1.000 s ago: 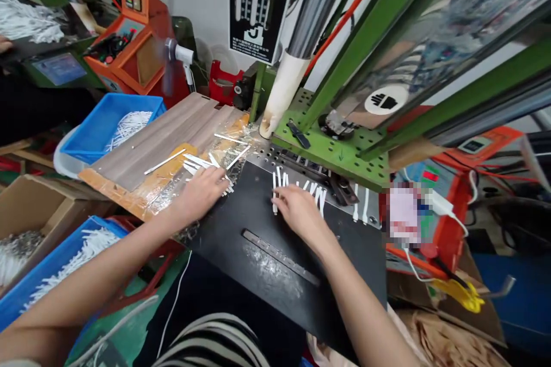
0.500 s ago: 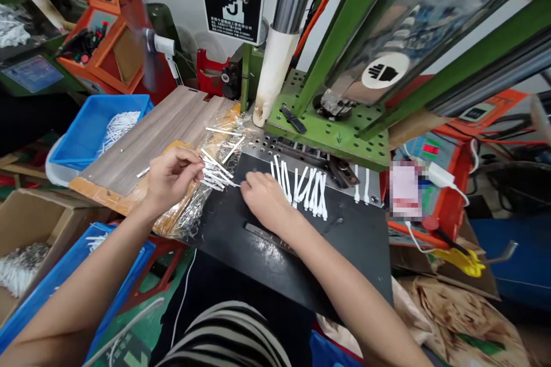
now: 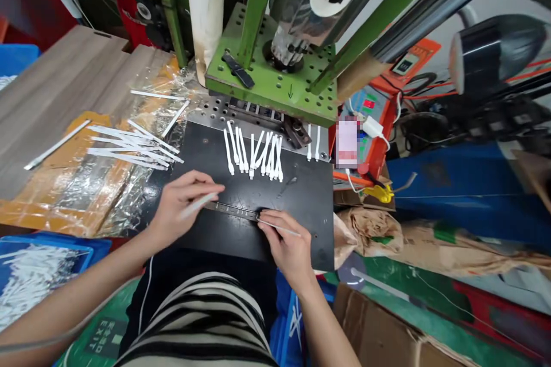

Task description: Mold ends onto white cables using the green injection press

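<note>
My left hand (image 3: 183, 209) is closed, with a short white flat cable (image 3: 198, 205) pinched between thumb and fingers, near the left end of a narrow metal strip mould (image 3: 236, 210) with small slots. At the mould's right end, my right hand (image 3: 289, 243) pinches another short white cable (image 3: 279, 228), its tip close to the slots; I cannot tell if it is seated. Behind the mould, a row of white cables (image 3: 253, 155) lies on the black work plate (image 3: 206, 152). To the left, a loose pile of white cables (image 3: 133, 146) rests on plastic film.
A green press (image 3: 271, 83) with pillars stands behind the plate. An orange control box (image 3: 379, 126) is at the right, and a black lamp (image 3: 495, 51) beyond it. A blue bin (image 3: 38, 275) of white cables sits at lower left, a cardboard box (image 3: 374, 327) at lower right.
Both hands have moved from beside the cable pile down to the metal mould, each now showing a white cable in its fingers. The view has swung to the right.
</note>
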`<state>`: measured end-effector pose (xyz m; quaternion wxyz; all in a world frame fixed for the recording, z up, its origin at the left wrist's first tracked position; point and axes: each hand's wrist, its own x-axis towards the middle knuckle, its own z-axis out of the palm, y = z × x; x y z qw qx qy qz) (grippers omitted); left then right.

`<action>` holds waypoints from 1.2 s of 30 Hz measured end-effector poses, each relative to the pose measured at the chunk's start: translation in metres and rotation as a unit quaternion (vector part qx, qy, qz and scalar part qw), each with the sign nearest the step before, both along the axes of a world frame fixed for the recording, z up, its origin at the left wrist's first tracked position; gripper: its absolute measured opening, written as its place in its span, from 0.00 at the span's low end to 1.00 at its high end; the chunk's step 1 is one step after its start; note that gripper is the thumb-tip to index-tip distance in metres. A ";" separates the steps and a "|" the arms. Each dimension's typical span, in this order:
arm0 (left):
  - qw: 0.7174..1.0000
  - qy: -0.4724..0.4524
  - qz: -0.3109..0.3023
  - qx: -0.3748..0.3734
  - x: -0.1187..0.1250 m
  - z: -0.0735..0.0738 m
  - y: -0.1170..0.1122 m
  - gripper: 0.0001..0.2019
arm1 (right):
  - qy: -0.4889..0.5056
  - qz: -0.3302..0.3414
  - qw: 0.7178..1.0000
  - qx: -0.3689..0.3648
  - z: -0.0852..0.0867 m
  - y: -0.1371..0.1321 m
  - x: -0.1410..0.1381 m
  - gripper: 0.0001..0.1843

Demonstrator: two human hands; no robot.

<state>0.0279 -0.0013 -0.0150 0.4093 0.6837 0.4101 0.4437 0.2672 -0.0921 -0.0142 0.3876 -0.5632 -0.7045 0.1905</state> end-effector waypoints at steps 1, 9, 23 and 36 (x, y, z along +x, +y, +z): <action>0.997 0.046 -0.013 0.068 0.006 -0.002 -0.004 0.08 | -0.004 0.000 1.000 0.011 -0.001 0.000 -0.002 0.07; 0.952 0.155 -0.109 0.241 0.022 -0.008 -0.014 0.05 | -0.043 0.027 0.997 0.051 -0.004 0.006 -0.011 0.08; 0.903 0.292 -0.118 0.293 0.006 0.001 -0.010 0.07 | -0.115 0.226 0.965 -0.065 0.019 0.046 0.010 0.22; 0.824 0.502 -0.007 0.262 -0.098 0.018 0.047 0.12 | -0.357 0.243 0.901 -0.053 0.034 0.180 -0.150 0.11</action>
